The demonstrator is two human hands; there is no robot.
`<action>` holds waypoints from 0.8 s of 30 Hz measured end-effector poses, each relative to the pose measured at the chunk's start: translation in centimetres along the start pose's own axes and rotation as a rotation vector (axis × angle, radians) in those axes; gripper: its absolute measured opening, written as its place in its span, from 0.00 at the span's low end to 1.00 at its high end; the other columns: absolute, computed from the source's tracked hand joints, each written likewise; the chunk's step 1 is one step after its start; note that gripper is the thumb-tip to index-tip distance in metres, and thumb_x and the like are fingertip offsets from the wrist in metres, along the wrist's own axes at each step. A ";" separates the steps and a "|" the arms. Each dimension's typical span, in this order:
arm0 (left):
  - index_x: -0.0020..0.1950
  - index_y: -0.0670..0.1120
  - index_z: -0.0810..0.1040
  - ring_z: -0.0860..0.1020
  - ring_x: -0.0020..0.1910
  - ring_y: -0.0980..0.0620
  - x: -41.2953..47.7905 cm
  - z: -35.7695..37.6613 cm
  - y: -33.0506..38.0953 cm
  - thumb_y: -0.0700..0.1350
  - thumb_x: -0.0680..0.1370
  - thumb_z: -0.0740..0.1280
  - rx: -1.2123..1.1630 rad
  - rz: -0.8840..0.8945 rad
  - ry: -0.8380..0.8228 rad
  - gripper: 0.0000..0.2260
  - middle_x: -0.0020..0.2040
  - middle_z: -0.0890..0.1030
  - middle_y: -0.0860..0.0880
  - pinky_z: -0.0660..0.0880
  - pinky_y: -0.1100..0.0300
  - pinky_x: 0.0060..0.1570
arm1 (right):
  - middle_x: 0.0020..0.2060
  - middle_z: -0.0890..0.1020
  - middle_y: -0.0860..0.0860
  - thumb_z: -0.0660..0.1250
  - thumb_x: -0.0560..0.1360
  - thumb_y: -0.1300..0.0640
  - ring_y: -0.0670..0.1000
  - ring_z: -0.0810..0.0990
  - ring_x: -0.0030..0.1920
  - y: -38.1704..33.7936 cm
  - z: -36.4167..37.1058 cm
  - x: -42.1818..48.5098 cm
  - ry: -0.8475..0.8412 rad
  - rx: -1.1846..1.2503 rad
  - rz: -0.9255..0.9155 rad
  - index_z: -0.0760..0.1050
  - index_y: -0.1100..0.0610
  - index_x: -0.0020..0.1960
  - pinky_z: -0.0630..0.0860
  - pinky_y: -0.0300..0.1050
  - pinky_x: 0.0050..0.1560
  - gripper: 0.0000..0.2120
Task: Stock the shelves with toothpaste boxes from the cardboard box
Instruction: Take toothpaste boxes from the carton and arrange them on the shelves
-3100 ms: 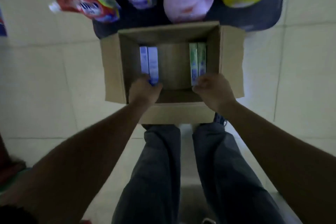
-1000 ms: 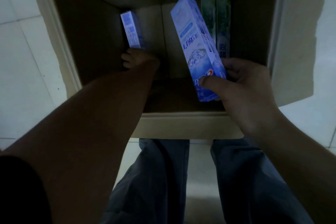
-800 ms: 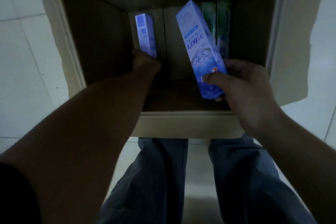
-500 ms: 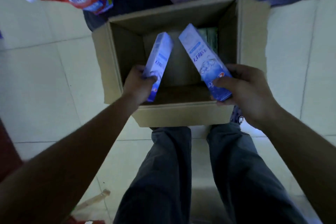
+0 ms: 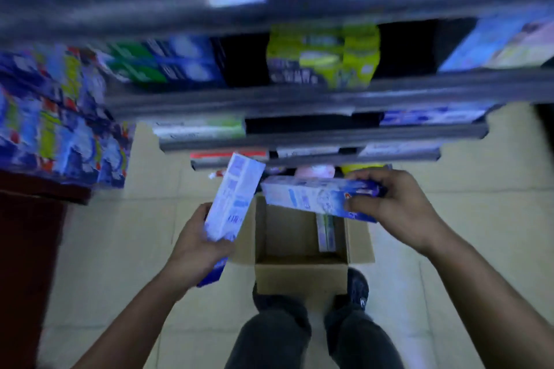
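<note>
My left hand (image 5: 196, 244) grips a blue-and-white toothpaste box (image 5: 232, 201) by its lower end, the box pointing up and slightly right. A second blue toothpaste box (image 5: 311, 198) lies nearly level in my right hand (image 5: 392, 210), which grips its right end. Both boxes are held above the open cardboard box (image 5: 299, 275) on the floor at my feet. Green toothpaste boxes (image 5: 326, 232) lie inside it along the right wall. Grey shelves (image 5: 299, 99) with blurred toothpaste boxes rise ahead.
A stack of blue packets (image 5: 57, 126) stands on the left, over a dark red surface (image 5: 27, 249). Lime-green packs (image 5: 323, 57) sit on an upper shelf with dark gaps beside them. My legs and shoes (image 5: 356, 287) stand just behind the cardboard box on pale floor tiles.
Both hands have lifted a blue box each out of the cardboard box. My view has risen from the box to the shelves. The right box has turned level.
</note>
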State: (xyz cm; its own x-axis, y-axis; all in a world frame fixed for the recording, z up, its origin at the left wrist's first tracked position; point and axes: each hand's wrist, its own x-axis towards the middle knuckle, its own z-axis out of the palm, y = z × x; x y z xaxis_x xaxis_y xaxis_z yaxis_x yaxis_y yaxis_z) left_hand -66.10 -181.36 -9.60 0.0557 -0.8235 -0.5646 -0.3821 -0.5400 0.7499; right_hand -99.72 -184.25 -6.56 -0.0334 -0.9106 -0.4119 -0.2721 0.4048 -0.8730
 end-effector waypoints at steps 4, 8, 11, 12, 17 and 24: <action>0.44 0.56 0.79 0.76 0.32 0.60 -4.6 -3.8 8.6 0.45 0.62 0.75 -0.002 0.249 0.081 0.13 0.36 0.82 0.56 0.73 0.64 0.35 | 0.42 0.86 0.57 0.80 0.66 0.70 0.50 0.82 0.39 -10.3 -0.4 -3.4 0.036 0.091 -0.150 0.80 0.56 0.50 0.80 0.52 0.48 0.18; 0.45 0.48 0.80 0.77 0.34 0.58 -9.0 -7.1 17.2 0.48 0.63 0.78 -0.093 0.449 0.058 0.15 0.36 0.82 0.54 0.73 0.66 0.34 | 0.37 0.86 0.51 0.82 0.63 0.69 0.46 0.82 0.37 -20.4 0.0 -6.2 -0.039 0.069 -0.367 0.80 0.57 0.45 0.80 0.43 0.42 0.16; 0.53 0.40 0.82 0.81 0.44 0.52 -11.4 -9.0 22.0 0.45 0.62 0.79 -0.192 0.528 -0.040 0.21 0.47 0.86 0.46 0.79 0.57 0.45 | 0.37 0.87 0.52 0.82 0.64 0.70 0.46 0.81 0.37 -26.4 0.8 -7.8 -0.126 0.039 -0.484 0.82 0.61 0.43 0.80 0.41 0.42 0.12; 0.55 0.40 0.82 0.81 0.47 0.50 -12.0 -9.6 23.2 0.44 0.62 0.79 -0.220 0.556 -0.065 0.22 0.50 0.86 0.43 0.80 0.53 0.50 | 0.37 0.86 0.53 0.81 0.64 0.70 0.47 0.81 0.37 -28.1 1.1 -8.2 -0.146 0.027 -0.511 0.83 0.62 0.44 0.80 0.41 0.42 0.12; 0.61 0.38 0.80 0.83 0.57 0.44 -14.1 -11.9 27.5 0.34 0.64 0.78 -0.316 0.682 -0.176 0.26 0.59 0.85 0.39 0.79 0.45 0.59 | 0.43 0.87 0.62 0.79 0.65 0.73 0.52 0.83 0.41 -34.3 2.9 -9.9 -0.174 0.040 -0.568 0.83 0.67 0.49 0.81 0.45 0.45 0.14; 0.59 0.43 0.85 0.84 0.55 0.37 -14.9 -14.0 29.2 0.33 0.65 0.77 -0.563 0.711 -0.265 0.22 0.57 0.85 0.37 0.82 0.47 0.51 | 0.45 0.85 0.64 0.83 0.63 0.55 0.54 0.78 0.42 -36.7 4.7 -12.4 -0.042 0.173 -0.532 0.78 0.57 0.63 0.78 0.50 0.45 0.31</action>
State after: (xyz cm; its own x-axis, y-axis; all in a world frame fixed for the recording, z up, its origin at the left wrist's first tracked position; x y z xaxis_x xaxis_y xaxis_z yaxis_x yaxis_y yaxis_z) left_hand -65.16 -187.28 25.56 -0.2569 -0.9630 0.0810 0.2596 0.0120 0.9657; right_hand -84.77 -187.39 29.34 0.1050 -0.9903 0.0905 -0.0785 -0.0990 -0.9920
